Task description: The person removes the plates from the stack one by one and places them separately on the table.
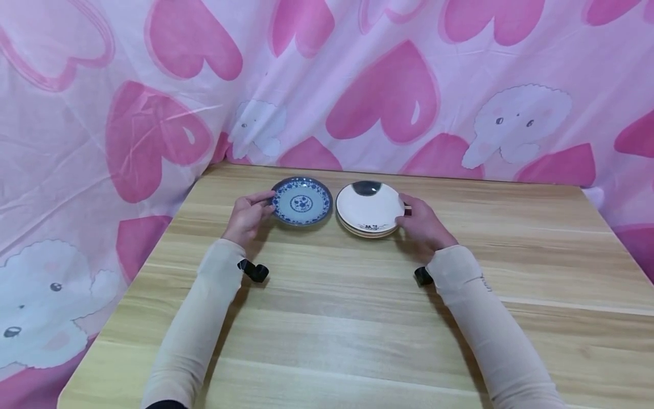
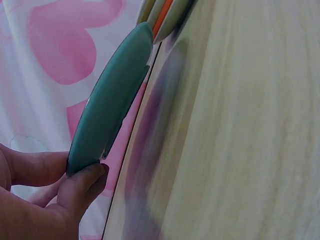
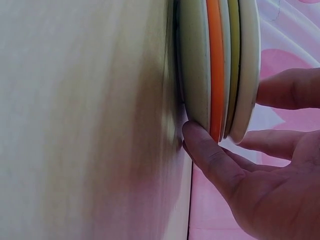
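Observation:
My left hand (image 1: pixel 246 217) pinches the left rim of a blue-and-white patterned plate (image 1: pixel 301 201). In the left wrist view that plate (image 2: pixel 107 102) is held off the table, its green underside showing, between the thumb and fingers of the hand (image 2: pixel 55 195). Right beside it is a stack of plates (image 1: pixel 369 207), the top one white with a dark patch. My right hand (image 1: pixel 423 221) holds the right edge of this stack. The right wrist view shows the stacked plates (image 3: pixel 215 70) edge-on, one rim orange, with the fingers of the hand (image 3: pixel 265 165) on their edges.
The wooden table (image 1: pixel 327 318) reaches back to a pink curtain (image 1: pixel 306 85) printed with hearts and white animals, which also hangs along the left side. A black wrist mount (image 1: pixel 254 271) sits at the left sleeve, another (image 1: pixel 423 276) at the right.

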`<state>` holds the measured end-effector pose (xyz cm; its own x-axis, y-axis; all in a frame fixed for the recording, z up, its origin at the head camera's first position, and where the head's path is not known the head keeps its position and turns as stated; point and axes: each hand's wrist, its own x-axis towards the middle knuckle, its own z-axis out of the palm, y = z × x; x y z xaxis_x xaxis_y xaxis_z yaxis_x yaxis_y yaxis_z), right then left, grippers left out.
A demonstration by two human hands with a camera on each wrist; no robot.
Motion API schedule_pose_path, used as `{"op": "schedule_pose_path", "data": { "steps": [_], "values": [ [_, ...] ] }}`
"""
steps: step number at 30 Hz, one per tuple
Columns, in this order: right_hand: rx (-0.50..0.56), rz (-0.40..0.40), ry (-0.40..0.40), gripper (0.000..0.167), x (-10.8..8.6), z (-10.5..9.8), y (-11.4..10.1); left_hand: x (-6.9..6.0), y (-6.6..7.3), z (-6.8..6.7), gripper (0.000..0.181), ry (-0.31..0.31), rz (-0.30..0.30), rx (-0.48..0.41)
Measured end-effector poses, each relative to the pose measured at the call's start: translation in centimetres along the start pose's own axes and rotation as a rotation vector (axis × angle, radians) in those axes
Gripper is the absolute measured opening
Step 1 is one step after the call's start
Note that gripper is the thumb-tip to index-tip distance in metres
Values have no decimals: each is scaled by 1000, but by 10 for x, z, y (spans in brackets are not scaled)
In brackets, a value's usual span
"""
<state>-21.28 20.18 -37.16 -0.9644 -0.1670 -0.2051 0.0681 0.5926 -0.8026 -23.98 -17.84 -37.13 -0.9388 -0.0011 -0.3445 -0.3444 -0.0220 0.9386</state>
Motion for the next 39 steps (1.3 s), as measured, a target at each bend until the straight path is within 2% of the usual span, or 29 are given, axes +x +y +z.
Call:
{"op": "schedule_pose_path", "data": {
  "steps": [7, 23, 32, 39],
  "values": [
    [7, -33, 10, 70, -1, 1, 1, 1, -2, 0, 51, 17, -19, 19],
    [16, 1, -8, 72, 1, 0, 3, 1, -7, 1, 48, 44, -38, 89],
    [25, -13, 1, 71, 1, 2, 5, 1, -8, 1, 51, 15, -41, 97],
    [26, -21, 1, 71, 0, 1, 3, 1, -7, 1, 52, 9, -26, 160]
  ]
}}
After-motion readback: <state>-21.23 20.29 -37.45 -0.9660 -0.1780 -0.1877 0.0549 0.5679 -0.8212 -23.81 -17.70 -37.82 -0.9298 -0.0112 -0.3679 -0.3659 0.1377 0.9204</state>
